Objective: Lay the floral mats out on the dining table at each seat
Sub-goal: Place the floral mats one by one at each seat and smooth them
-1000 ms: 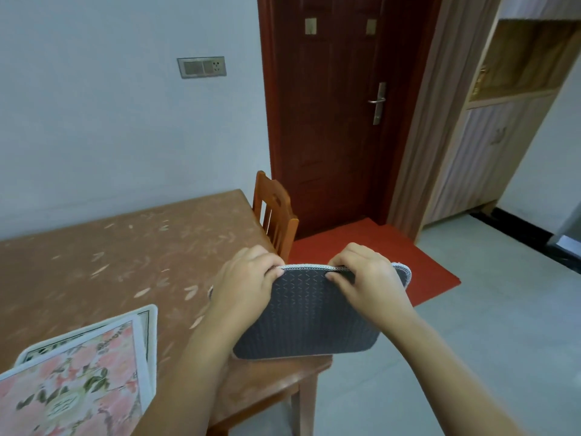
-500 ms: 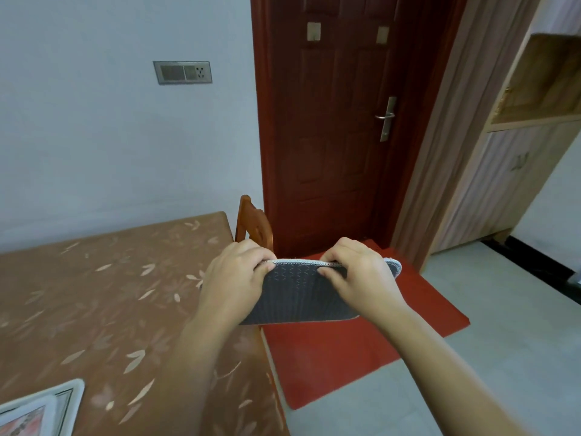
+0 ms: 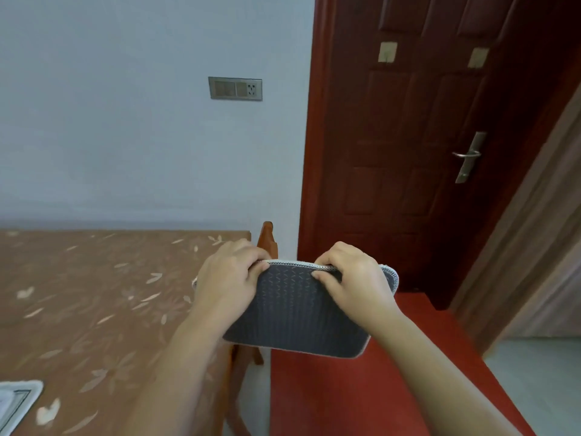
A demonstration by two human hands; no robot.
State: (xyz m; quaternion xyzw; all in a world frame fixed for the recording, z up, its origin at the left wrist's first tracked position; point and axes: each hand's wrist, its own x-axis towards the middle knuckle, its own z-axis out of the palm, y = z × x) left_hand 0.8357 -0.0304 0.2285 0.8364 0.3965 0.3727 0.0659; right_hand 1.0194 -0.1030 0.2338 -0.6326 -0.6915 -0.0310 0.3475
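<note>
Both hands hold one mat point(image 3: 292, 313) in the air by its far edge, its dark grey patterned underside turned toward me and its white stitched border showing. My left hand point(image 3: 228, 276) pinches the left part of that edge, my right hand point(image 3: 352, 278) the right part. The mat hangs just past the right end of the brown leaf-patterned dining table point(image 3: 94, 297), above the red floor mat. A corner of another mat point(image 3: 15, 404) lies on the table at the lower left; its floral face is out of sight.
A wooden chair point(image 3: 267, 240) stands at the table's right end, mostly hidden behind my hands. A red floor mat point(image 3: 345, 398) lies before the dark red door point(image 3: 424, 136). A wall socket point(image 3: 235, 88) is on the pale wall.
The view has swung left and up along the table, so the laid mats have slid almost out at lower left. Both hands keep the same hold on the mat, now tilted steeper.
</note>
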